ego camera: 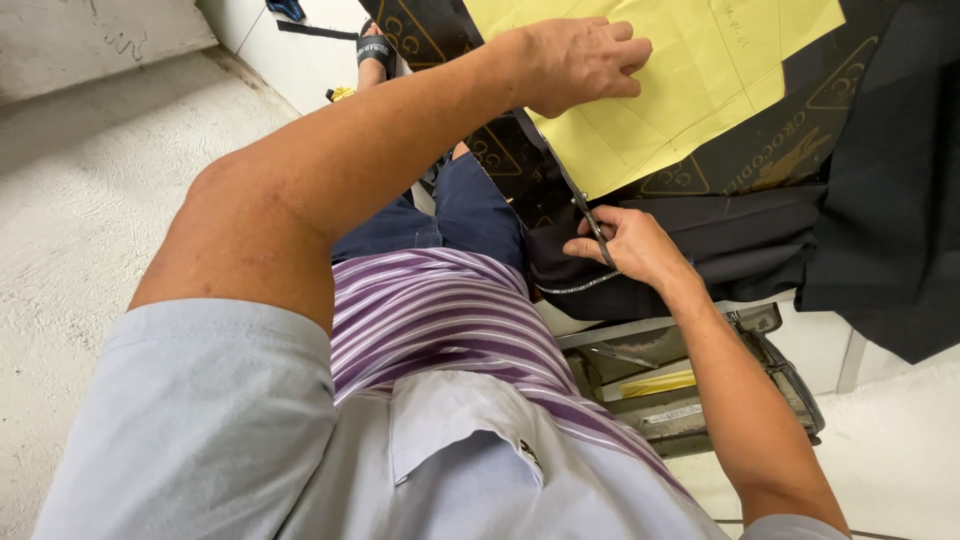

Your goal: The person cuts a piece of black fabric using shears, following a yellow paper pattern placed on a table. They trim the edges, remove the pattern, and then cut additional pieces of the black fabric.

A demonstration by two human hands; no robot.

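the left hand presses flat on the yellow paper pattern, blocking its near corner. the right hand with metal scissors fills the dark fabric edge. free room lies over the pattern's far side and the pale concrete floor.

Around the cutting spot

A rough pale floor spread out on one side, and a dark sandal sat on a foot near the top edge. A metal frame stood low under the table, with a yellow strip lying on it.
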